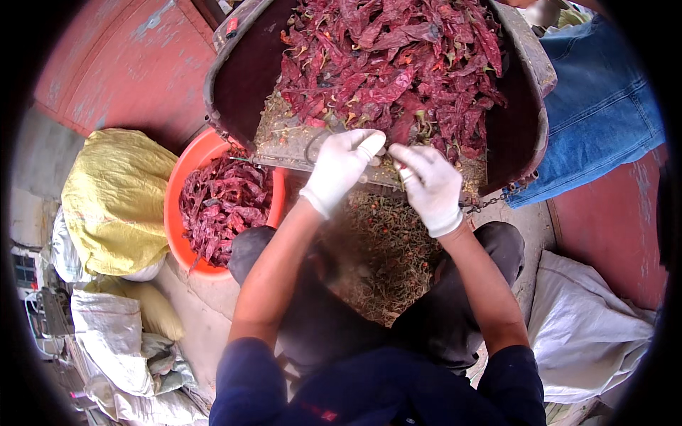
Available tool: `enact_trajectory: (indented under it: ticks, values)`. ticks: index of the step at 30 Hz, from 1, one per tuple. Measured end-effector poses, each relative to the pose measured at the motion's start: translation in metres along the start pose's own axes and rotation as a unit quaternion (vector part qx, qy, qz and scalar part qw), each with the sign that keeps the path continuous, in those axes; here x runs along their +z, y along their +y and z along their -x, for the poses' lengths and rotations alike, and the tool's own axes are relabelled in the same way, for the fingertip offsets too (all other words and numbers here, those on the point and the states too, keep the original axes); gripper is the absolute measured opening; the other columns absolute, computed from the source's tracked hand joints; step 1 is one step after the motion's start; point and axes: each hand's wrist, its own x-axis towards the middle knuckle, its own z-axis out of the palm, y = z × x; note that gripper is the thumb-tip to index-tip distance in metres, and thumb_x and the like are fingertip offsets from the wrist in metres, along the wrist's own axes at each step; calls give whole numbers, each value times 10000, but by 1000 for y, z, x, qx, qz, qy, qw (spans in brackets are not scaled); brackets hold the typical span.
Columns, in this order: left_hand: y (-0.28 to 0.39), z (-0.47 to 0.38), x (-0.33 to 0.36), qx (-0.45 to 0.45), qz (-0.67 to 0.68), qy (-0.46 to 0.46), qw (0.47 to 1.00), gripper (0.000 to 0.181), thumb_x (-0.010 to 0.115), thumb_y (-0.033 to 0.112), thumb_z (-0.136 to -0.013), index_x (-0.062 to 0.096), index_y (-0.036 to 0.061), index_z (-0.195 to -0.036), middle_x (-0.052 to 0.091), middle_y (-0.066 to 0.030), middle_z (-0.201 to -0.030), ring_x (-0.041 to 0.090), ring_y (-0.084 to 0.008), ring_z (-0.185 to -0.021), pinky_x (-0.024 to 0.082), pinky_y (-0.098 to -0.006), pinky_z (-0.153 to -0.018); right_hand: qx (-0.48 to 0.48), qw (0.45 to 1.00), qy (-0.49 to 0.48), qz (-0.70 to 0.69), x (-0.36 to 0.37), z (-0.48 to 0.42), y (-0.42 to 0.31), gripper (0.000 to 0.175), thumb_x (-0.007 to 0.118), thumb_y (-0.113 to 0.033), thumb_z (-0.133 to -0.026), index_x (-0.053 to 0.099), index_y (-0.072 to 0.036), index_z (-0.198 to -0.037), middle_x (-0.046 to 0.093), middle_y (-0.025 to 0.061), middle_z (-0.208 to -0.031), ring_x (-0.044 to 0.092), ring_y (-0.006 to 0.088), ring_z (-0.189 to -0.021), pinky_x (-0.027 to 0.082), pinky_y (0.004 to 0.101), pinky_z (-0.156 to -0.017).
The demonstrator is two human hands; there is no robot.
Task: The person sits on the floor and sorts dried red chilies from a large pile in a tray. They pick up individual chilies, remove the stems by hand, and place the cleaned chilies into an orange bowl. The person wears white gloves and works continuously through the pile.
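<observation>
My left hand [346, 168], in a white glove, has its thumb and fingers drawn together over the front edge of a cart bed [282, 141]. Close to its right, my white-gloved right hand [430, 183] has its fingers curled, and a bit of red dried chilli [403, 166] shows between them. A blurred dark red chilli [403, 127] lies just beyond the fingertips; whether either hand touches it is unclear. Behind both hands a heap of dried red chillies [389, 64], many with pale stems, fills the cart. What the left fingertips hold is hidden.
An orange tub [173, 223] of dried chillies stands left of my knee. Stems and debris [391, 255] cover the ground between my legs. Yellow [117, 197] and white sacks [106, 335] lie left, another white sack [581, 330] right. A person's jeans-clad leg [597, 106] is beside the cart.
</observation>
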Motion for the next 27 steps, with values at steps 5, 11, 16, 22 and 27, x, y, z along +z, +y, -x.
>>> enact_trajectory:
  ticks: [5, 11, 16, 22, 27]
  values:
    - [1, -15, 19, -86, 62, -16, 994, 441, 687, 313, -940, 649, -28, -1218, 694, -61, -972, 637, -109, -810, 530, -256, -723, -101, 986, -86, 101, -3, 7, -11, 270, 673, -168, -781, 700, -235, -1041, 604, 7, -871, 633, 223, -723, 508, 355, -626]
    - [-19, -26, 30, -9, -42, -21, 999, 477, 725, 248, -907, 618, -91, -1226, 708, -143, -1090, 651, -159, -941, 520, -299, -846, -148, 976, -152, 57, 2, 22, -7, 276, 667, -119, -746, 713, -224, -997, 593, -4, -893, 612, 207, -786, 510, 358, -683]
    - [-10, -18, 36, -10, -89, -44, 995, 487, 720, 271, -905, 621, -78, -1231, 715, -157, -1071, 659, -166, -941, 521, -314, -853, -136, 962, -231, 47, -6, 20, -4, 237, 663, -139, -758, 708, -222, -976, 599, 11, -905, 614, 217, -820, 509, 370, -712]
    - [-18, -17, 36, 27, -186, -32, 982, 401, 684, 283, -924, 652, -36, -1166, 718, -182, -955, 680, -200, -907, 525, -356, -796, -143, 952, -271, -1, -5, 23, -2, 134, 657, -177, -794, 703, -192, -919, 629, 33, -955, 629, 243, -874, 502, 391, -792]
    - [-23, -13, 32, 52, -176, 13, 983, 330, 646, 294, -943, 676, 0, -1090, 696, -206, -885, 701, -276, -834, 522, -386, -746, 16, 956, -253, -150, -10, 21, 0, 144, 698, -230, -804, 689, -139, -916, 669, 65, -928, 666, 261, -861, 525, 395, -781]
